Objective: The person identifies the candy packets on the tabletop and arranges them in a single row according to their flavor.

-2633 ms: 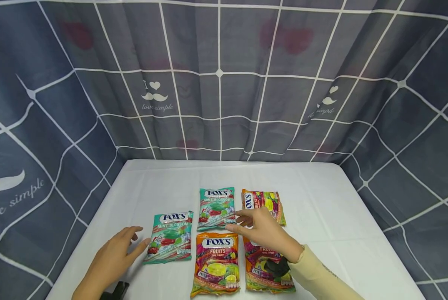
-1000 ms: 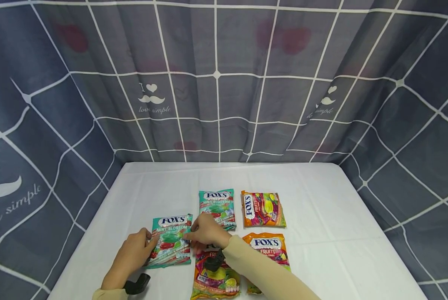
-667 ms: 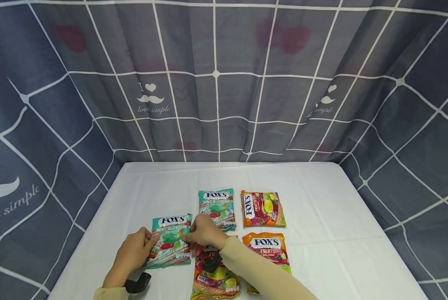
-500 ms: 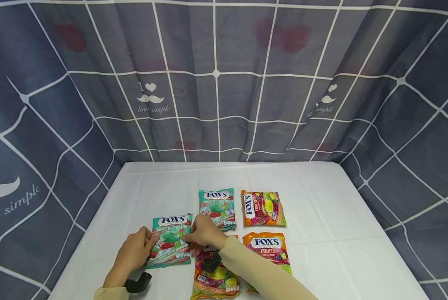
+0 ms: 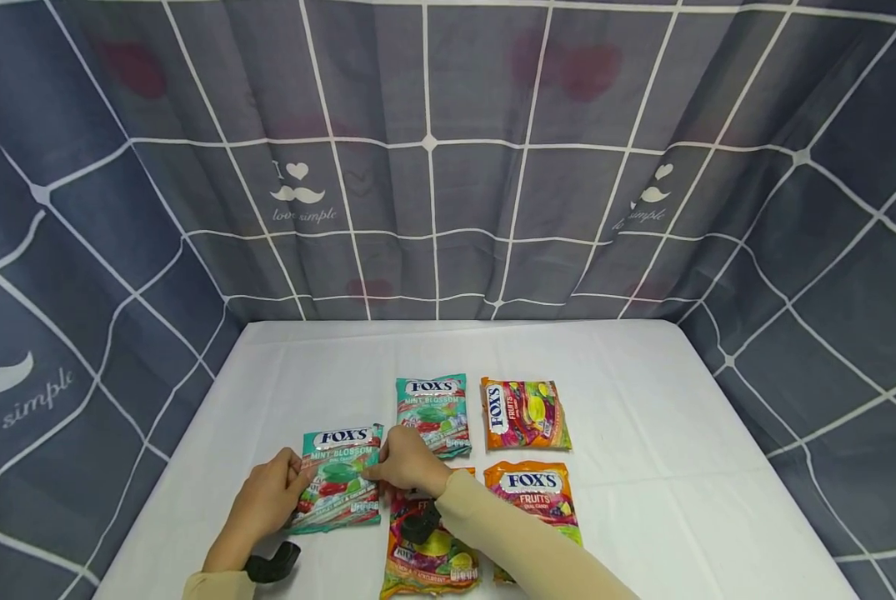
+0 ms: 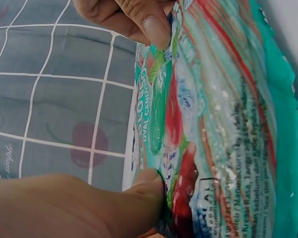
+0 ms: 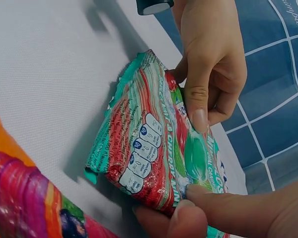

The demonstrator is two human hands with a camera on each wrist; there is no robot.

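A teal Fox's mint candy bag lies at the left of the group, with both hands on it. My left hand grips its left edge, thumb on the printed front. On the opposite edge, my right hand pinches the bag between thumb and fingers. From the right wrist view, the candy bag appears tilted, its lower edge off the white cloth. In the left wrist view, the left thumb presses into the wrapper. Fingers behind the bag are mostly hidden.
A second teal mint bag lies just behind the right hand. Orange-red fruit candy bags lie at the back right, front right and front middle; the right forearm partly covers the front two. Checked curtains surround the white table.
Since the earliest frame, the right hand has moved left from the back mint bag to the left one, and the left hand has closed on it. Over the last second the hands barely move.
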